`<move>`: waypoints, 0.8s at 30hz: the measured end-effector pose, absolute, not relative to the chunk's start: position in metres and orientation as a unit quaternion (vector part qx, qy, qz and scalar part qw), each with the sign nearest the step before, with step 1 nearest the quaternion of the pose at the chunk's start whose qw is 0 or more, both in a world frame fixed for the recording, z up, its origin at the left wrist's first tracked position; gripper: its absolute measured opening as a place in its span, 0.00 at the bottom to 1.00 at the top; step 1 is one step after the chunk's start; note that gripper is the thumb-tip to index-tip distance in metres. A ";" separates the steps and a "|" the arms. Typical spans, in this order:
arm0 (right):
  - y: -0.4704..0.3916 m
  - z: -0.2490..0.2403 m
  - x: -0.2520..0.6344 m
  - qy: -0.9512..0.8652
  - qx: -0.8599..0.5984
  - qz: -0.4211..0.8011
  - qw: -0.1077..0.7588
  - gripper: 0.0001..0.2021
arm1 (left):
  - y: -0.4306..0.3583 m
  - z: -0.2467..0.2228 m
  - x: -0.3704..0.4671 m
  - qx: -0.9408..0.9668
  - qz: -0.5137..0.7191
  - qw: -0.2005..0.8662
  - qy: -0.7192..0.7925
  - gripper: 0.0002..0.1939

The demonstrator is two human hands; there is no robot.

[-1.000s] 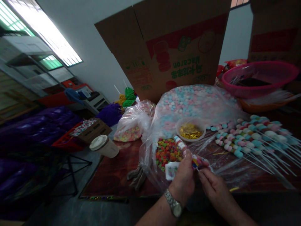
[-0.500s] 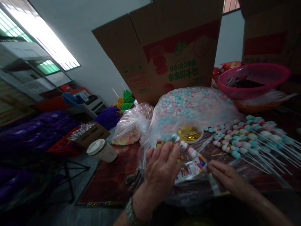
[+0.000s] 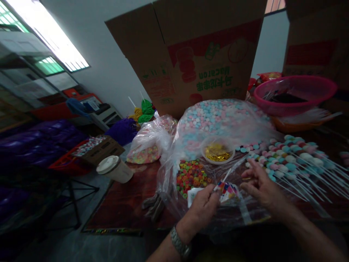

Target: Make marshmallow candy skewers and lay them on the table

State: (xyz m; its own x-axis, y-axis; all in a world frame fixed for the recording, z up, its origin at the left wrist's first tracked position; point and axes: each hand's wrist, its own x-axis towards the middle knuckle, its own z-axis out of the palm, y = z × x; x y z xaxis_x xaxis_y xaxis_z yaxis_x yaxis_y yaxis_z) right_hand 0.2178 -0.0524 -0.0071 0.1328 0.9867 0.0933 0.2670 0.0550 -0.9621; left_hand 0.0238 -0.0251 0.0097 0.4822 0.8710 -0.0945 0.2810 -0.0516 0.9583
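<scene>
My left hand (image 3: 205, 203) is closed in a pinch around a printed plastic bag (image 3: 227, 187) with red and blue patches. A white stick (image 3: 227, 175) pokes up out of its grip; whatever is on the stick's other end is hidden by the hand. To the right, my right hand (image 3: 257, 182) has its fingers apart, index finger stretched forward. A thin gold strip (image 3: 246, 178) shows at its fingertips; whether it touches the fingers I cannot tell. A clear bowl (image 3: 204, 152) of gold strips stands just beyond both hands. Colourful ring-shaped candies (image 3: 191, 176) lie left of the bowl.
A big clear bag of pastel marshmallows (image 3: 215, 116) stands behind the bowl, before a cardboard box (image 3: 201, 47). Marshmallow skewers (image 3: 297, 160) lie at right, below a pink basin (image 3: 296, 96). A lidded paper cup (image 3: 116, 169) and a smaller candy bag (image 3: 149, 142) are at left.
My left hand has moved right and down from flat over the candies to a grip on the bag and stick. My right hand has let go of the bag's end and risen toward the gold strip.
</scene>
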 end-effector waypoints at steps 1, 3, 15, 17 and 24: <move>-0.054 -0.012 0.210 -0.531 -0.559 0.429 0.472 0.28 | -0.025 0.009 0.024 0.660 0.268 0.554 0.431 0.13; -0.057 -0.020 0.192 -0.541 -0.513 0.499 0.441 0.18 | -0.024 0.007 0.020 0.668 0.247 0.572 0.406 0.12; -0.044 0.005 0.184 -0.818 -0.466 -0.063 0.331 0.12 | -0.013 0.005 0.005 0.598 0.044 0.669 0.440 0.10; -0.047 0.005 0.187 -0.886 -0.365 -0.106 0.265 0.17 | -0.012 0.010 0.005 0.658 0.007 0.641 0.395 0.13; -0.074 -0.023 0.179 -0.732 -0.469 0.432 0.240 0.06 | -0.020 0.030 0.003 0.923 -0.035 0.283 0.260 0.03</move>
